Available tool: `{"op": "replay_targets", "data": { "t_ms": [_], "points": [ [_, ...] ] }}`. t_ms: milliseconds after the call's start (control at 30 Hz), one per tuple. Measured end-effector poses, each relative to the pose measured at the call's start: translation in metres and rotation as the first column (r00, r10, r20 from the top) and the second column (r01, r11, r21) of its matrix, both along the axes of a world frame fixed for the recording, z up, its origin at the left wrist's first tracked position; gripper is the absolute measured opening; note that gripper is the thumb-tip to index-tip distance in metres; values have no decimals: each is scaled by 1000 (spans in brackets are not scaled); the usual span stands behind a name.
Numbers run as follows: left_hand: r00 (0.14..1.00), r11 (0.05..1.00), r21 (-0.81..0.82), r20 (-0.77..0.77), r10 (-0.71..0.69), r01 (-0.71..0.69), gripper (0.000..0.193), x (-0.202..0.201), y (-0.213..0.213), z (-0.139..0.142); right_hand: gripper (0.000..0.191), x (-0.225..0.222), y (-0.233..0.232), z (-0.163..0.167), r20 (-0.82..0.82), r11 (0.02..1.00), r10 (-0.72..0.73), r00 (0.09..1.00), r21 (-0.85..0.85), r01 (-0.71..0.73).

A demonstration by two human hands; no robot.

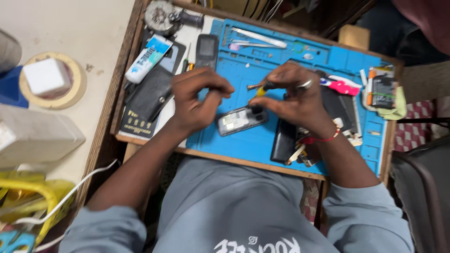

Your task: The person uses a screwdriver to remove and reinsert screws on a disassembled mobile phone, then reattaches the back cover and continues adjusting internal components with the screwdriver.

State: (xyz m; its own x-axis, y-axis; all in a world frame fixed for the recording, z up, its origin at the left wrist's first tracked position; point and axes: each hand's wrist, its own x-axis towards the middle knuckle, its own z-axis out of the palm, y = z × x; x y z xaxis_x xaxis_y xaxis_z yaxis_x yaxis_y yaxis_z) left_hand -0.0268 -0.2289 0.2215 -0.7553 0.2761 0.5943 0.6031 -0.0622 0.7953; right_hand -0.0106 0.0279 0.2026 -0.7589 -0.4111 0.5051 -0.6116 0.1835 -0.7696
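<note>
An opened small phone (240,120) lies on the blue work mat (262,140) with its insides showing. My left hand (197,98) holds the phone's left end, fingers curled over it. My right hand (295,96), wearing a ring and a red thread bracelet, grips a small screwdriver (260,87) with a yellow and black handle, its tip pointing down at the phone's right end.
A dark phone (206,50) and tweezers (258,37) lie at the mat's top. A white and blue tube (148,58) and a black wallet (151,93) sit left. A dark case (283,141) and a battery (382,89) lie right. A tape roll (51,79) rests on the side counter.
</note>
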Motion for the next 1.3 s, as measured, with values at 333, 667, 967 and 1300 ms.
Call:
{"op": "replay_targets", "data": {
  "t_ms": [333, 667, 967, 1300],
  "points": [
    [688, 706, -24, 245, -683, 708, 25, 82, -45, 38, 45, -6, -3, 0, -62, 998, 56, 997, -11, -57],
    [570, 566, -74, 172, -804, 821, 21, 91, -24, 59, 46, -5, -2, -3, 99, 993, 117, 988, -46, -113],
    [822, 889, -193, -338, -458, 415, 23, 41, -31, 122, 57, -13, -3, -2, 49, 997, 63, 997, -42, -61],
    [994, 954, -286, -68, 80, -96, 17, -16, 8, -35, 49, -11, 5, -4, 6, 999, -53, 999, 14, 53]
  ]
}}
